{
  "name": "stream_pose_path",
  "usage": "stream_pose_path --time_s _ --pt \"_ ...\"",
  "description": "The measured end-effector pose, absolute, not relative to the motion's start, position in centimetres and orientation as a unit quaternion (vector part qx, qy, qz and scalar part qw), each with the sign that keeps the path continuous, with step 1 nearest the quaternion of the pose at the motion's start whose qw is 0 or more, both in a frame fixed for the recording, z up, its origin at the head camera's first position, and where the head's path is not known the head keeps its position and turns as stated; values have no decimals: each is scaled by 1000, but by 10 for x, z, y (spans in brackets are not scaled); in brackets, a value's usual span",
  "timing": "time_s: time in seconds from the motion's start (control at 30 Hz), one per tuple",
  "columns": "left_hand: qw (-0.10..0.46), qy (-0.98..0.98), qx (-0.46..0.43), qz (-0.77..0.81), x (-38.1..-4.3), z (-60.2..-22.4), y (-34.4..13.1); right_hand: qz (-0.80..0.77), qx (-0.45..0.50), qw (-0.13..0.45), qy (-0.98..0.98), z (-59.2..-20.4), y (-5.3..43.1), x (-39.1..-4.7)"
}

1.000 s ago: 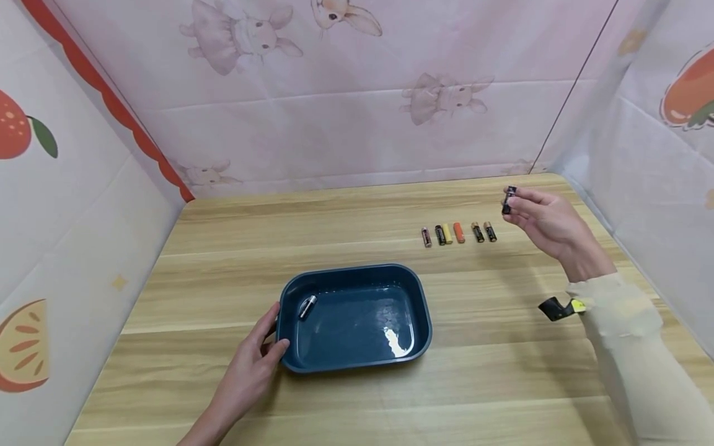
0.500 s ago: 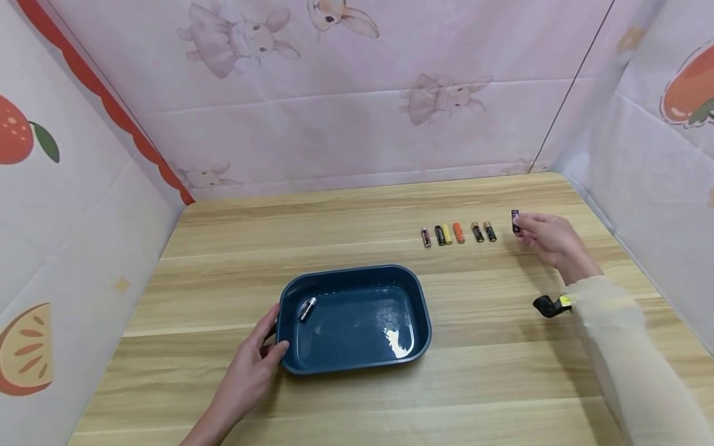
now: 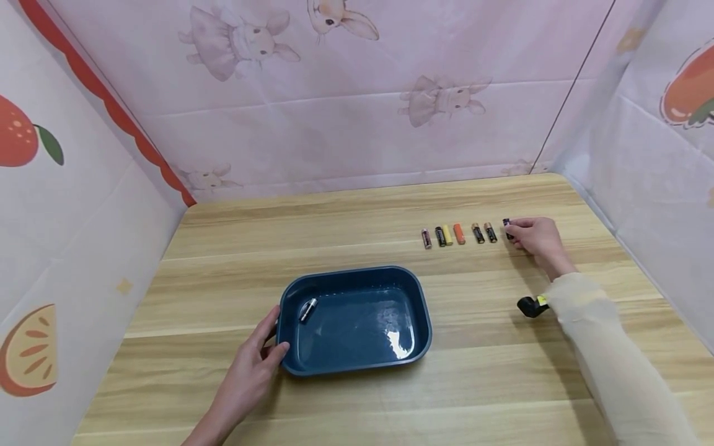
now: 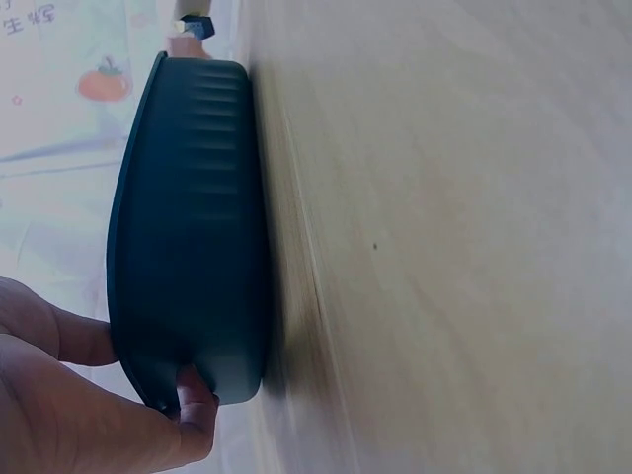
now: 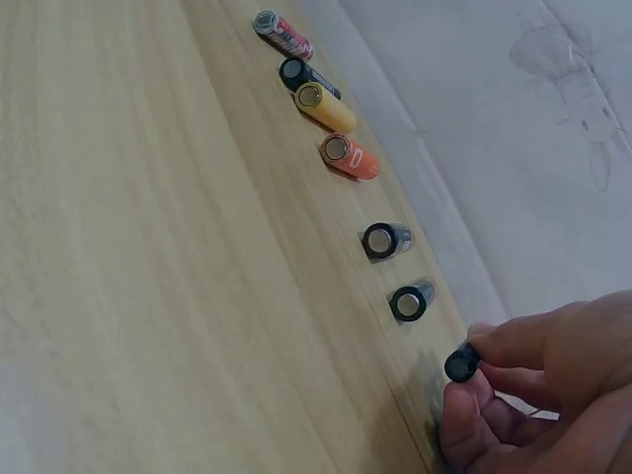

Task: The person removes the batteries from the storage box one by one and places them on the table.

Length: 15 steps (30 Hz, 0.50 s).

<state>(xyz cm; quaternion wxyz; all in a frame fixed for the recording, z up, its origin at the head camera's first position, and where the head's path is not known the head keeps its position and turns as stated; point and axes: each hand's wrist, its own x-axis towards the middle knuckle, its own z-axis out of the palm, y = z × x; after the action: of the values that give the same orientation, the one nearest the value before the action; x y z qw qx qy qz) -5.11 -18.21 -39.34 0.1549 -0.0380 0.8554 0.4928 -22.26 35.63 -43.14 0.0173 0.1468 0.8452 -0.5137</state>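
Observation:
My right hand (image 3: pixel 537 236) pinches a dark battery (image 5: pixel 461 363) between thumb and fingers, at the right end of a row of batteries. The row lies along the table: two black batteries with copper ends (image 3: pixel 484 233) nearest the hand, then an orange battery (image 3: pixel 459 233), a yellow battery (image 3: pixel 448 235), a black battery (image 3: pixel 439 236) and a pinkish battery (image 3: pixel 426 238). With thumb inside and fingers outside, my left hand (image 3: pixel 252 365) grips the left rim of a dark blue rectangular tray (image 3: pixel 357 369). Inside the tray, a silver and black battery (image 3: pixel 308 310) leans near its left wall.
The light wooden table (image 3: pixel 223 279) meets a pink rabbit-print curtain (image 3: pixel 346 136) at its back edge. Printed white sheets (image 3: pixel 658 167) hang at both sides. A black strap piece (image 3: pixel 532 306) sticks out from the right sleeve.
My right hand has come down and then left with the dark battery, now beside the end of the row. The left hand and the tray have stayed in place.

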Motion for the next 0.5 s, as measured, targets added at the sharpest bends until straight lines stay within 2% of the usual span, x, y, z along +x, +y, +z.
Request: stream_pose_path --time_s 0.3,0.5 --pt "160 857 -42 489 -51 -395 -182 -373 123 -19 919 -432 346 -223" --pt "159 855 -44 491 -51 -395 -182 -350 127 -39 927 -434 344 -222"
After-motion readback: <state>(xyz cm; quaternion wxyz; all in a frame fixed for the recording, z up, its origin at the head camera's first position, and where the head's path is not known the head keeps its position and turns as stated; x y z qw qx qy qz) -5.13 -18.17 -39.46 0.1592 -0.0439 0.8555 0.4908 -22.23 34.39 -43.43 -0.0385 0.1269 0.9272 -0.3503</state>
